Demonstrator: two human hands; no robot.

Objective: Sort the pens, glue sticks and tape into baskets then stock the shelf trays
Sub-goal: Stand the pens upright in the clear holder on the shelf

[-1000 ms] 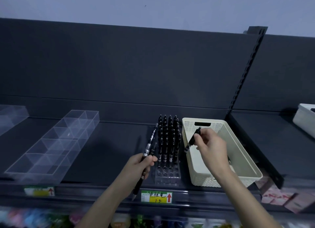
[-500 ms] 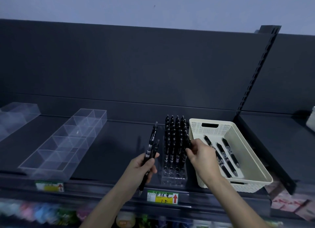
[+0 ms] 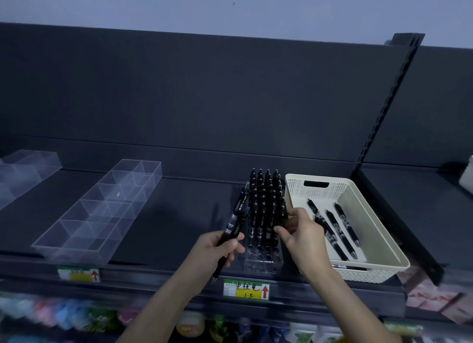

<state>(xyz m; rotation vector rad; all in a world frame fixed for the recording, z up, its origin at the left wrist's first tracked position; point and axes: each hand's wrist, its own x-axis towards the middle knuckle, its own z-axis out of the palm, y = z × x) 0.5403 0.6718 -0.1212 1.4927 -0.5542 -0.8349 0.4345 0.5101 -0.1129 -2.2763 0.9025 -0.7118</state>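
Head view: 1 clear plastic pen rack [image 3: 263, 262] mid dark shelf [image 3: 179, 214], packed w/ upright black click pens [image 3: 266, 201], too many to count. 1 cream perforated plastic basket [image 3: 340, 192] at rack's 3 o'clock, at least 4 loose black pens [image 3: 340, 231] lying inside. 2 clear divided trays [image 3: 102, 209] at 9 o'clock. Left hand [image 3: 215, 250] grips 2 black pens [image 3: 236, 219], tips down. Right hand [image 3: 302, 236]: fingers curled at rack's right-edge pens; whether it's pinching one, can't tell.

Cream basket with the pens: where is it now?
In the head view the cream basket sits on the dark shelf, right of centre, directly right of the clear pen rack; the right hand overlaps its near-left corner.
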